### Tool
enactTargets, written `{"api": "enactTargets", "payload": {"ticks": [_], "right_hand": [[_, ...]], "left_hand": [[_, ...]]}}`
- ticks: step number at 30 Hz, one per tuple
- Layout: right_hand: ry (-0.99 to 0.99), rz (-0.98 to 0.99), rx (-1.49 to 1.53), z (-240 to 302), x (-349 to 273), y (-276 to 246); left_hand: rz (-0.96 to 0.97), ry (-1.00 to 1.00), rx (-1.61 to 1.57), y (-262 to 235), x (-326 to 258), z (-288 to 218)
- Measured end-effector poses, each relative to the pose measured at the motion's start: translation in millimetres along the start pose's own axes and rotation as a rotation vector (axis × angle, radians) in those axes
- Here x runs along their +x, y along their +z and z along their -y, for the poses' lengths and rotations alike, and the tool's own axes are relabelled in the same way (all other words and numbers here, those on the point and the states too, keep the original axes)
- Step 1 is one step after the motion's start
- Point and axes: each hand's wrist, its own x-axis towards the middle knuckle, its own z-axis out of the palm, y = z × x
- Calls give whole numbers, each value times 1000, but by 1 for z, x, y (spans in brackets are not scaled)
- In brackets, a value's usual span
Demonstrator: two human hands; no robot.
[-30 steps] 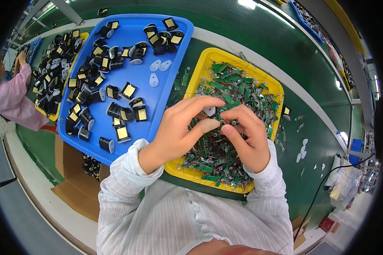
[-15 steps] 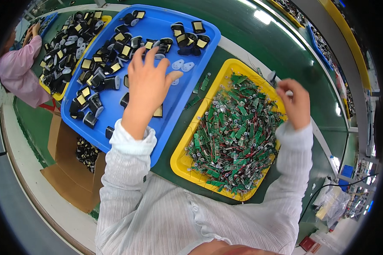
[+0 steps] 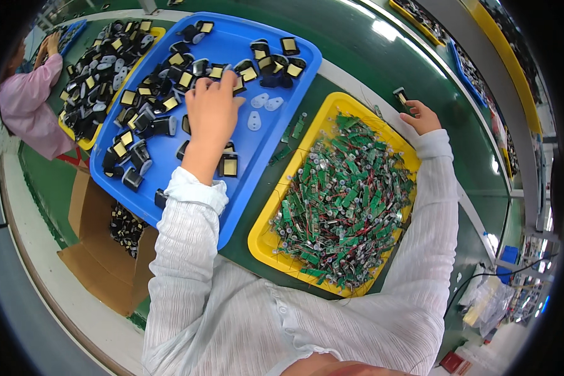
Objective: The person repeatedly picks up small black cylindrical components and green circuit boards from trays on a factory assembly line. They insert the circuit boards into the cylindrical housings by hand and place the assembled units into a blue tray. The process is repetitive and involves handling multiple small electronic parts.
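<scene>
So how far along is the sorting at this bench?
Done: only one finished black part lies on the green belt beyond the yellow tray. In hand: the right hand sits beside that part, and the left hand reaches among black housings in the blue tray. Left: the yellow tray is heaped with green circuit boards, so most remains.

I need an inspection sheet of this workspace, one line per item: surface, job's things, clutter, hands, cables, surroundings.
Surface: green bench, glare on it.
Job's things: blue tray with black-and-yellow parts; yellow tray heaped with green boards.
Clutter: white pieces loose in the blue tray; a few boards on the bench between the trays.
Hands: left hand on parts in the blue tray; right hand beyond the yellow tray, at a small black part.
Cables: black cable, lower right.
Surroundings: cardboard box below the bench; a person in pink at left.
</scene>
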Motion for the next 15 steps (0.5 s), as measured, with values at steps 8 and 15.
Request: {"api": "enactTargets", "payload": {"ticks": [8,15], "right_hand": [[-385,46,182,88,-146,-70],[-422,57,165,120,-168,-45]], "left_hand": [[-10,80,-595,-29,-9,-42],[273,185,-1153,-47,-38,-74]]}}
